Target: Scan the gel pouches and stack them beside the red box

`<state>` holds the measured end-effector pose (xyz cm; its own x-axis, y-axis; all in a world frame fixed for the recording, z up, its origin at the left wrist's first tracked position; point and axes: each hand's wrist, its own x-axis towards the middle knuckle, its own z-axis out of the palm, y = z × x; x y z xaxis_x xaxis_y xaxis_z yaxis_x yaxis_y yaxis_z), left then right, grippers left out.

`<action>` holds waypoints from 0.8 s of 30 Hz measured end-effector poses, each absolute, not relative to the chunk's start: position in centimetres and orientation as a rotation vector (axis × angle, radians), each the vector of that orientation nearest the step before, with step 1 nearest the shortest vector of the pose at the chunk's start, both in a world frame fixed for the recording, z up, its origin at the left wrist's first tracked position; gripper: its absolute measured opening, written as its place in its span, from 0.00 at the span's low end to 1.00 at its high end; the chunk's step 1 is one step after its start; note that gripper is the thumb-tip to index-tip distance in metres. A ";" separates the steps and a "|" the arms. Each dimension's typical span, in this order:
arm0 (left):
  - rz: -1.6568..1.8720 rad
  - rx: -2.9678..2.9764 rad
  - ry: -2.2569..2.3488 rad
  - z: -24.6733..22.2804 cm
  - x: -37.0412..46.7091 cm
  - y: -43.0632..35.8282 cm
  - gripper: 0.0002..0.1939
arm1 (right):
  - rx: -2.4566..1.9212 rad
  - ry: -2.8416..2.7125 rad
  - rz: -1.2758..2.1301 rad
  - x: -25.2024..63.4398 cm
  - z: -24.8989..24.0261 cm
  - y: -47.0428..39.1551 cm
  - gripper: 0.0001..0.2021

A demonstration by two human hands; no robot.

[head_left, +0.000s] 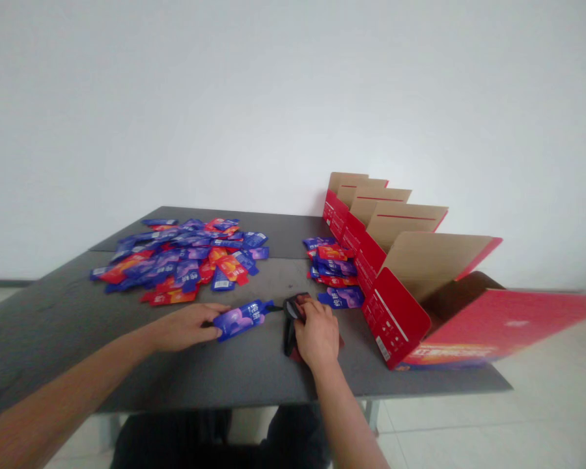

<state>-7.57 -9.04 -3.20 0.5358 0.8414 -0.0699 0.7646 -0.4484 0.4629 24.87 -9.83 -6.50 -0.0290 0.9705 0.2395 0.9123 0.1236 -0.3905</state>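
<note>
Near the front of the dark table, my left hand (195, 326) pinches the left end of a blue-purple packet (241, 319). The packet's narrow right end points at a black device (291, 316) with a dark, thin part reaching toward it. My right hand (317, 332) is wrapped over the black device, just right of the packet. Something reddish-brown shows beneath the right hand, mostly hidden by it. Behind the left hand lies a large loose pile of blue and red-orange packets (180, 257). A smaller stack of similar packets (334, 266) sits behind the right hand.
Several open red cartons with brown flaps (400, 319) stand in a row along the table's right side, the nearest by the front right corner. The grey table (176, 384) ends close to my legs. A pale wall (224, 98) rises behind it.
</note>
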 end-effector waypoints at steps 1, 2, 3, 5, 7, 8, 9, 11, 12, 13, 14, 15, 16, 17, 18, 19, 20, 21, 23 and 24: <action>0.180 2.310 1.272 -3.0 -7.8 -9.1 0.18 | -1.810 -1.968 0.175 24.9 -6.6 -9.8 0.17; 0.138 2.281 1.243 -2.8 -8.1 -9.1 0.18 | -1.806 -1.966 0.170 24.9 -6.6 -9.8 0.17; 0.131 2.262 1.246 -2.7 -8.5 -9.1 0.18 | -1.805 -1.964 0.163 24.9 -6.7 -9.7 0.17; 0.145 2.238 1.275 -2.8 -9.2 -8.9 0.17 | -1.802 -1.959 0.150 25.1 -6.8 -9.7 0.17; 0.170 2.216 1.303 -3.2 -9.9 -8.7 0.16 | -1.798 -1.944 0.147 25.2 -7.0 -9.8 0.17; 0.180 2.209 1.311 -3.5 -10.2 -8.6 0.15 | -1.791 -1.928 0.155 25.2 -7.0 -9.9 0.18; 0.188 2.206 1.318 -3.8 -10.3 -8.6 0.15 | -1.775 -1.906 0.170 25.0 -7.0 -9.9 0.17; 0.202 2.208 1.333 -4.3 -10.4 -8.6 0.15 | -1.692 -1.888 0.219 24.0 -6.9 -9.7 0.15; 0.209 2.212 1.337 -4.5 -10.4 -8.6 0.15 | -1.617 -1.916 0.250 23.1 -6.7 -9.5 0.14; 0.219 2.218 1.337 -4.5 -10.3 -8.6 0.16 | -1.518 -1.973 0.281 22.1 -6.5 -9.1 0.12; 0.230 2.225 1.329 -4.5 -10.2 -8.7 0.16 | -1.398 -2.060 0.314 21.0 -6.2 -8.5 0.10; 0.243 2.234 1.314 -4.4 -10.2 -8.8 0.17 | -1.269 -2.164 0.346 19.8 -5.9 -7.8 0.09; 0.256 2.245 1.290 -4.3 -10.2 -9.0 0.18 | -1.144 -2.267 0.381 18.6 -5.7 -7.0 0.09; 0.270 2.257 1.264 -4.2 -10.3 -9.2 0.18 | -1.039 -2.356 0.416 17.6 -5.4 -6.3 0.09; 0.282 2.268 1.242 -4.1 -10.4 -9.5 0.19 | -0.965 -2.424 0.447 16.7 -5.2 -5.7 0.09; 0.289 2.276 1.231 -4.0 -10.7 -9.8 0.20 | -0.930 -2.467 0.467 16.0 -5.2 -5.3 0.08; 0.293 2.280 1.236 -4.0 -11.1 -10.1 0.22 | -0.941 -2.481 0.469 15.5 -5.2 -5.1 0.08; 0.294 2.279 1.259 -4.2 -11.5 -10.5 0.23 | -0.993 -2.464 0.450 15.1 -5.3 -5.3 0.09; 0.294 2.257 1.334 -4.8 -12.4 -11.3 0.26 | -1.160 -2.377 0.364 14.6 -5.7 -6.5 0.11; 0.297 2.241 1.368 -5.2 -12.8 -11.6 0.27 | -1.251 -2.322 0.312 14.4 -5.9 -7.4 0.11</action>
